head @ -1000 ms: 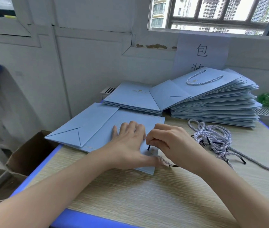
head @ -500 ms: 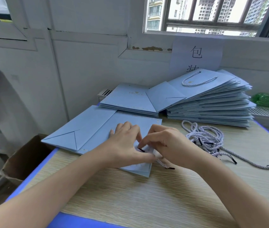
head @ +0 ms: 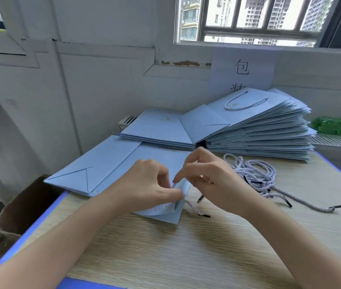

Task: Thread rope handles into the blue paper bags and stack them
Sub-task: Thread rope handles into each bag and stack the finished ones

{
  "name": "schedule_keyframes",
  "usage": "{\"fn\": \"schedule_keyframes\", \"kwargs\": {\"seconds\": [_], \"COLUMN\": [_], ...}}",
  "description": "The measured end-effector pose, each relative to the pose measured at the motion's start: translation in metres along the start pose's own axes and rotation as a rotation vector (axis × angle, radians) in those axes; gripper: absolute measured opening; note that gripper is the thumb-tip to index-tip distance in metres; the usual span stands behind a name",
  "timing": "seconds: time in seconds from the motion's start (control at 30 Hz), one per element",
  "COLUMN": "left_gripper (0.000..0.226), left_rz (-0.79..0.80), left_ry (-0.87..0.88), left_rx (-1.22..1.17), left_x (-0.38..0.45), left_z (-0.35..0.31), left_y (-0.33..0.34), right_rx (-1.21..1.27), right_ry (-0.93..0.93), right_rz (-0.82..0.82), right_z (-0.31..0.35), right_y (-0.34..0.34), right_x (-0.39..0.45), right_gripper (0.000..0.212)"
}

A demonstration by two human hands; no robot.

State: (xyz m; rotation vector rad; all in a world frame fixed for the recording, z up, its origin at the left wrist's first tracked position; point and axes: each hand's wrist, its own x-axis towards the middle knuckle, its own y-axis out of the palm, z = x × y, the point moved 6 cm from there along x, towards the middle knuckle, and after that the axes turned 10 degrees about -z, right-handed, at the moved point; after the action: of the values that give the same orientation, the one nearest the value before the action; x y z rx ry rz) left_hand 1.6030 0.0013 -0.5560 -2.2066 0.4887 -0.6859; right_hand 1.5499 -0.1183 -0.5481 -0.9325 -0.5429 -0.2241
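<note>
A cardboard box (head: 19,207) sits below the left edge of the table (head: 186,253), which has a wood-grain top and a blue rim.

A flat blue paper bag (head: 102,163) lies on the left part of the table, its folded bottom pointing left and its open top edge toward the person. The left hand (head: 146,184) rests on this bag near the top edge. Its fingers are curled, and thumb and fingertips pinch the upper layer of paper, lifting that corner clear of the layer below.

A rope handle (head: 194,208) runs out from under the lifted corner onto the table; one black tip lies on the wood just right of the bag.

The right hand (head: 211,178) hovers immediately right of the lifted corner, fingers bent and partly spread. A second black tip shows just below its fingers. Whether the fingers grip the rope cannot be determined.

Behind the hands, a low stack of flat bags (head: 157,128) lies against a taller, fanned stack of finished bags (head: 269,130); the top bag of the taller stack carries a threaded handle. A loose bundle of ropes (head: 255,174) lies on the table in front of the tall stack, right of the right hand. A paper sign (head: 242,69) hangs on the wall under the window (head: 259,17). A green object (head: 338,126) rests at the far right.
</note>
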Motion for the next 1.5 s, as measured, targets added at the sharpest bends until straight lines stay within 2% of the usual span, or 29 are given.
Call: {"fn": "schedule_keyframes", "kwargs": {"seconds": [0.1,0.17,0.27,0.4,0.5,0.6,0.7,0.8,0.9,1.03,1.17,1.37,1.43,1.5], "left_gripper": [0.038,0.039,0.033,0.033,0.03,0.04,0.054,0.069,0.069,0.051,0.015,0.048,0.043,0.028], "left_rz": [0.004,-0.006,-0.023,-0.046,-0.027,0.022,0.084,0.099,0.044,-0.037,-0.06,-0.039,-0.051,-0.077], "left_ry": [-0.006,-0.012,0.012,0.037,0.075,0.067,0.076,0.088,0.111,0.131,0.141,0.136,0.132,0.124], "left_rx": [-0.053,-0.081,-0.083,-0.042,-0.019,0.018,0.068,0.121,0.184,0.163,0.152,0.192,0.181,0.152], "left_x": [0.002,0.003,0.004,0.004,0.005,0.006,0.007,0.008,0.011,0.014,0.013,0.012,0.011,0.012], "left_z": [0.001,0.003,0.005,0.008,0.01,0.012,0.014,0.017,0.021,0.025,0.025,0.022,0.022,0.023], "left_y": [-0.004,-0.006,-0.004,-0.002,0.004,0.006,0.005,0.005,0.006,0.003,0.001,0.001,0.001,0.003], "right_rx": [0.094,0.112,0.089,0.136,0.138,0.047,-0.006,-0.018,-0.009,-0.206,-0.292,-0.265,-0.248,-0.226], "right_ry": [0.17,0.255,0.311,0.444,0.437,0.378,0.458,0.542,0.586,0.582,0.552,0.511,0.482,0.449], "right_rz": [-0.129,-0.05,0.111,0.12,0.176,0.322,0.389,0.377,0.304,0.157,0.124,0.102,0.108,0.109], "right_z": [-0.006,-0.006,-0.004,-0.012,-0.015,-0.016,-0.035,-0.053,-0.065,-0.081,-0.084,-0.078,-0.075,-0.072], "right_y": [-0.02,-0.015,0.01,0.024,0.025,0.016,-0.006,-0.023,-0.032,-0.04,-0.041,-0.037,-0.035,-0.033], "right_x": [0.001,0.0,-0.005,-0.005,-0.003,-0.004,-0.011,-0.016,-0.016,-0.013,-0.012,-0.01,-0.009,-0.008], "right_gripper": [0.016,0.014,0.023,0.014,0.016,0.018,0.011,0.015,0.015,0.015,0.012,0.017,0.018,0.016]}}
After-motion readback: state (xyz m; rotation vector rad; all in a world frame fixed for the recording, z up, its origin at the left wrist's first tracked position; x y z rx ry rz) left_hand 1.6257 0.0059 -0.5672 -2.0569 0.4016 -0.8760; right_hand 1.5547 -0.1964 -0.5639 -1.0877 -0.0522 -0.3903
